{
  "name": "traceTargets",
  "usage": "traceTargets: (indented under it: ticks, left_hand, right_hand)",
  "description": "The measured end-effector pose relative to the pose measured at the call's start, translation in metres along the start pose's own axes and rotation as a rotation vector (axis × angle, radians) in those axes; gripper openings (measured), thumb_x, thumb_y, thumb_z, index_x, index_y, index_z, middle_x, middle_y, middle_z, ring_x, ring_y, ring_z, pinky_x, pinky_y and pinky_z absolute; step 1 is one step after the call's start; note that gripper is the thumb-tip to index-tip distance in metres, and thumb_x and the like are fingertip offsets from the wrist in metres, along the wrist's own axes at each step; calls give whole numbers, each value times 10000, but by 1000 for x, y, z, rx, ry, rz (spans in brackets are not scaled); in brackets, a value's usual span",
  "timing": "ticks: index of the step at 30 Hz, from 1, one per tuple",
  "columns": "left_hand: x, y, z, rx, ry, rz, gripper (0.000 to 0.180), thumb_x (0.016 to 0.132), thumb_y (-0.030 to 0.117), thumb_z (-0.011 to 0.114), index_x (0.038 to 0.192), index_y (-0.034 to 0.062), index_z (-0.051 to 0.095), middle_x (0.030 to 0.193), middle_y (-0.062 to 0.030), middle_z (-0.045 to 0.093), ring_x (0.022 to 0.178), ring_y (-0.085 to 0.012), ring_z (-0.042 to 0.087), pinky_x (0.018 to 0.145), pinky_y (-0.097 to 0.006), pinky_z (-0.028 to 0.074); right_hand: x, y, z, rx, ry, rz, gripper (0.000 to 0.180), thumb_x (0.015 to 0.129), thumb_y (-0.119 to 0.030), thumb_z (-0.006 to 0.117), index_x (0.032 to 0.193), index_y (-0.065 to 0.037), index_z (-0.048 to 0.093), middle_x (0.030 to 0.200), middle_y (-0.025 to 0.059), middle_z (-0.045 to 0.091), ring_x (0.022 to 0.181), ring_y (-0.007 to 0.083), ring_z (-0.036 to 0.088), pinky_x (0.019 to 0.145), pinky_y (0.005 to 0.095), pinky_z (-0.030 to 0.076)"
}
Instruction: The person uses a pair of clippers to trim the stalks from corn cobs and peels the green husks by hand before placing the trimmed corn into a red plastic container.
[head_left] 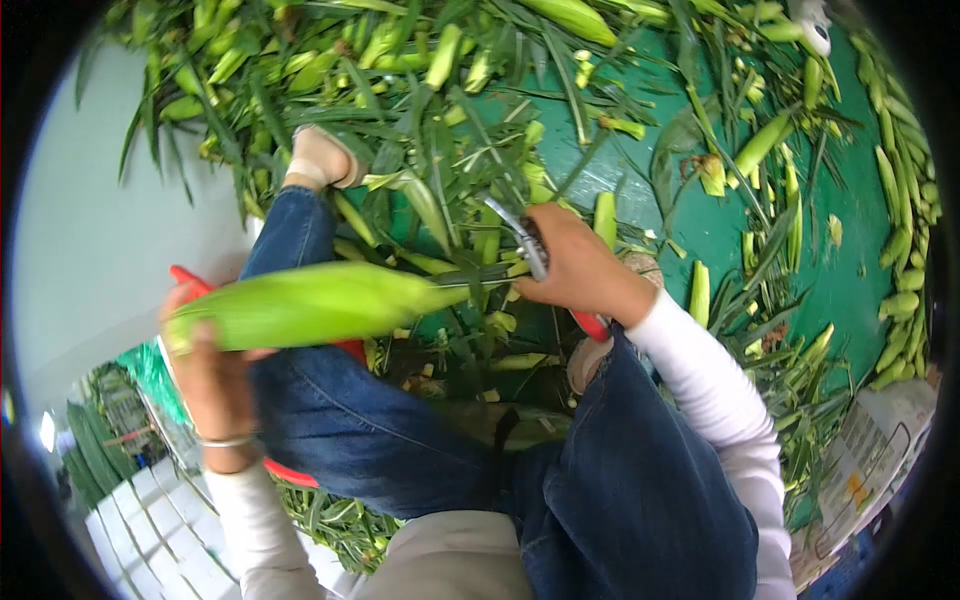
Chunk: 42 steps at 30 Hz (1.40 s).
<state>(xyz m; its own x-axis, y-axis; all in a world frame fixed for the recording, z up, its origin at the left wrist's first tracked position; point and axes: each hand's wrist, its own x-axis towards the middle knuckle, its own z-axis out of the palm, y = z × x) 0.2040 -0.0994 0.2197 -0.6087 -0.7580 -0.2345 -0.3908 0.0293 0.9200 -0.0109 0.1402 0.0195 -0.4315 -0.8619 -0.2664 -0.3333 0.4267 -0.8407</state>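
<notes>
A green corn ear in its husk lies crosswise above the person's knees, its tapered tip pointing to the right. The left hand grips its thick end, fingers wrapped around the husk. At the tip, the right hand is clenched on a pair of shears with red handles, the metal blades meeting the ear's narrow end. Below are blue jeans and a light shoe. All around, cut leaves and stalk pieces litter the green floor, with more ears heaped along the right edge.
</notes>
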Motion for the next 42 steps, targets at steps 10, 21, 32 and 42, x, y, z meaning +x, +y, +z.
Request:
traceTargets:
  ticks: [10, 21, 32, 42]
  left_hand:
    - [-208, -205, -394, -484, 843, -68, 453, 920, 357, 559, 1211, 13, 521, 1176, -93, 575, 1036, -228, 569, 855, -280, 512]
    - [-142, -292, -451, 1151, 755, -375, 423, 818, 249, 674, 1146, 4, 565, 1042, -151, 623, 944, -305, 597, 812, -386, 496]
    - [138, 22, -70, 827, 58, 693, 432, 704, 122, 676, 1112, 27, 568, 1125, -182, 552, 1090, -343, 516, 950, -391, 410]
    - [312, 133, 66, 1175, 215, 720, 575, 726, 223, 696, 1217, 31, 465, 1204, -193, 484, 1100, -385, 484, 921, -444, 445]
  right_hand:
    - [177, -32, 128, -953, -30, -207, 322, 923, -205, 456, 1207, -120, 582, 1468, 138, 324, 1302, 454, 303, 915, 499, 368]
    - [-54, 126, -1, -557, 246, 539, 752, 624, -336, 755, 1273, -142, 428, 1415, 132, 356, 1219, 433, 381, 941, 568, 367]
    - [-535, 232, 92, -561, -101, 1334, 683, 854, -264, 599, 1437, -128, 270, 1502, 135, 178, 1367, 354, 210, 1088, 501, 252]
    - [-409, 133, -41, -289, -79, 1339, 729, 886, -277, 605, 1472, -81, 218, 1545, 152, 121, 1390, 399, 174, 1032, 536, 341]
